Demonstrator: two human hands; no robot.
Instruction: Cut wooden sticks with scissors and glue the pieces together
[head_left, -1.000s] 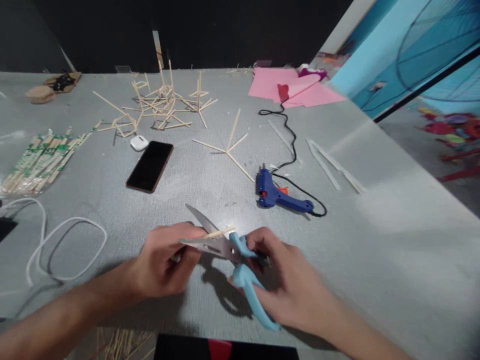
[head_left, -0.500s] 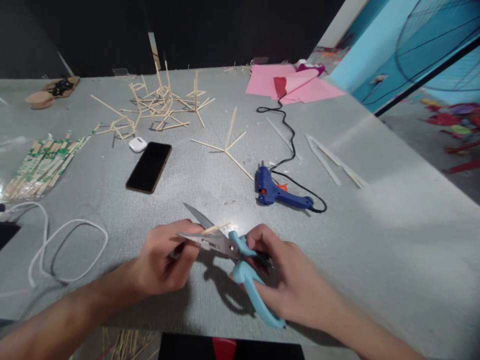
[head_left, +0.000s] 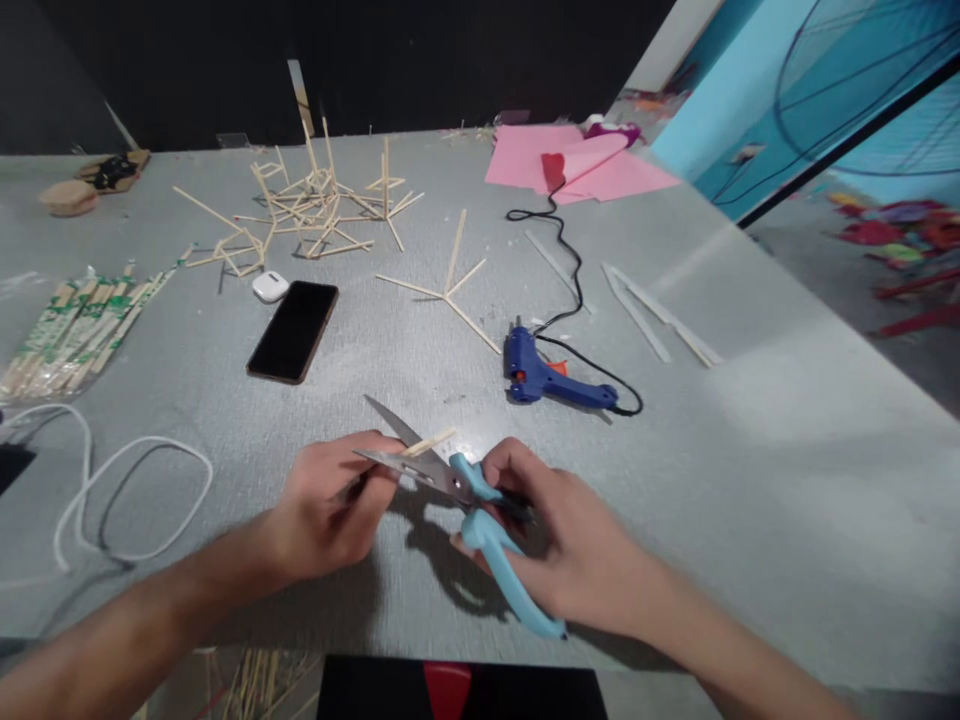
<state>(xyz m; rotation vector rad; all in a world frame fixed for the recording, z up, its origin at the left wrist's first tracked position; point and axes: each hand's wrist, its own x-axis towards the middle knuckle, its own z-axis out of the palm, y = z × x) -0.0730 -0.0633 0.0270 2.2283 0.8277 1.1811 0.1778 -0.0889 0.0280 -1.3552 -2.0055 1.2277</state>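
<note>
My right hand (head_left: 566, 545) is closed round the light-blue handles of a pair of scissors (head_left: 451, 482), whose blades are spread and point left. Between the blades lies a thin wooden stick (head_left: 431, 443), its free end sticking out to the right. The other end is pinched in my left hand (head_left: 337, 505), whose fingers partly hide it. Just beyond my hands, a branching piece of joined sticks (head_left: 446, 297) rests on the grey table, with a blue glue gun (head_left: 536, 370) to its right.
A larger stick frame (head_left: 319, 205) stands at the back left. Nearer are a phone (head_left: 294, 330), a white earbud case (head_left: 270, 287), wrapped chopsticks (head_left: 75, 335) and a white cable (head_left: 150, 440). Pink paper (head_left: 525, 160) and white strips (head_left: 637, 310) lie on the right.
The whole view has shifted slightly, so things sit a little further left and up. Both hands keep their hold, and the stick stays between the spread blades.
</note>
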